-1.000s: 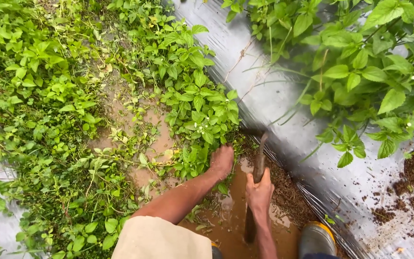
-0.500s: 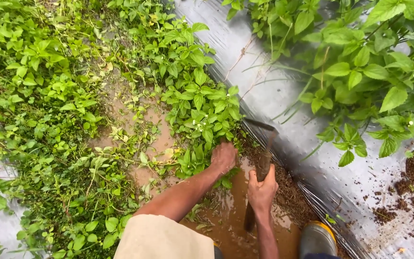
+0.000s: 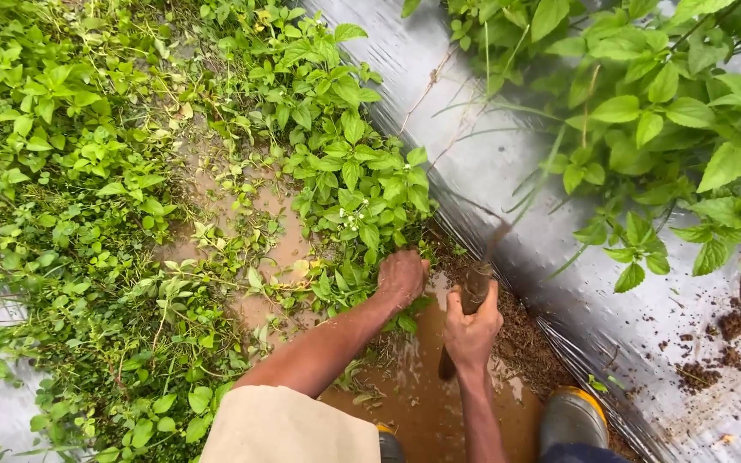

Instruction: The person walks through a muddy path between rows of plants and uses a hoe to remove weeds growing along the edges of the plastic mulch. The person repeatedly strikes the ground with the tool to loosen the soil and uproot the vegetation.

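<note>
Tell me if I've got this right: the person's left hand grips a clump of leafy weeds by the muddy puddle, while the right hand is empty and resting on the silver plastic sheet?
Not quite. The left hand does grip the leafy weeds beside the muddy puddle, but the right hand is not empty: the head view shows it closed round the wooden handle of a tool, held over the puddle beside the silver plastic sheet.

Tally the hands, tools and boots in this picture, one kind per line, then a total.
Hands: 2, the left hand on the weeds and the right hand on the tool
Tools: 1, a wooden-handled tool
Boots: 2, the right boot and the left boot
Total: 5
</note>
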